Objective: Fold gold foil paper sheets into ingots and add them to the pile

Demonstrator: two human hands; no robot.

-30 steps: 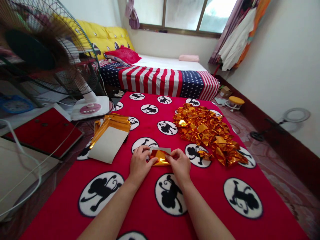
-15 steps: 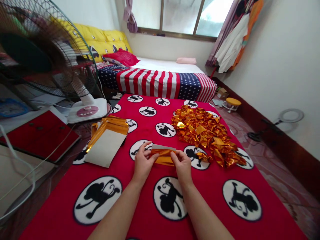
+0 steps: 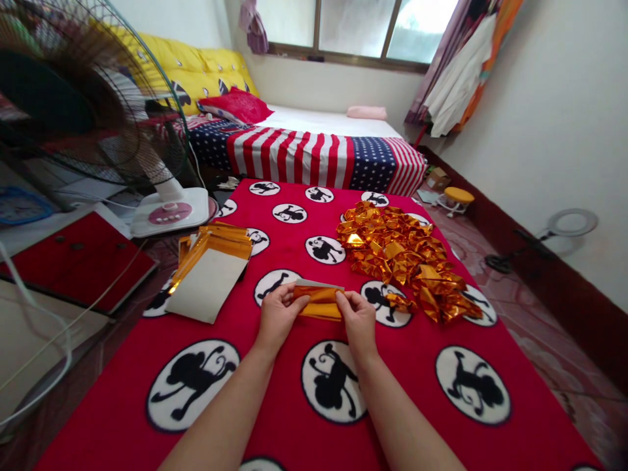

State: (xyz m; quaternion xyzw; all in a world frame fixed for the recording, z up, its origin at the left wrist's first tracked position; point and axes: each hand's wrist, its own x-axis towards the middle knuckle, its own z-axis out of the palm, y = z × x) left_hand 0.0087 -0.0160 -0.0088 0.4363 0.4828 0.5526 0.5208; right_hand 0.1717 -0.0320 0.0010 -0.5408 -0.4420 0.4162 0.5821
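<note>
Between my two hands is a sheet of orange-gold foil paper [image 3: 320, 302], partly folded, with a grey-white strip of its backing showing along the far edge. My left hand [image 3: 280, 315] pinches its left end, thumb on top. At the right end, my right hand [image 3: 356, 319] grips it between thumb and fingers. To the left lies a stack of gold foil sheets [image 3: 226, 239] with a pale sheet [image 3: 209, 286] on top. A heap of crumpled-looking folded foil pieces [image 3: 392, 248] spreads over the cloth to the right, one small piece [image 3: 400, 302] lying nearest my right hand.
A red cloth with monkey circles [image 3: 392, 399] covers the surface under my hands. An electric fan [image 3: 169, 210] stands at the left, beside a red panel [image 3: 83, 255]. Beyond is a bed [image 3: 299, 157]; on the right floor are a yellow stool [image 3: 458, 195] and a ring light [image 3: 572, 222].
Both hands keep their hold on the foil paper, with only slight shifts of the fingers. The view has tipped a little, so most things sit slightly higher.
</note>
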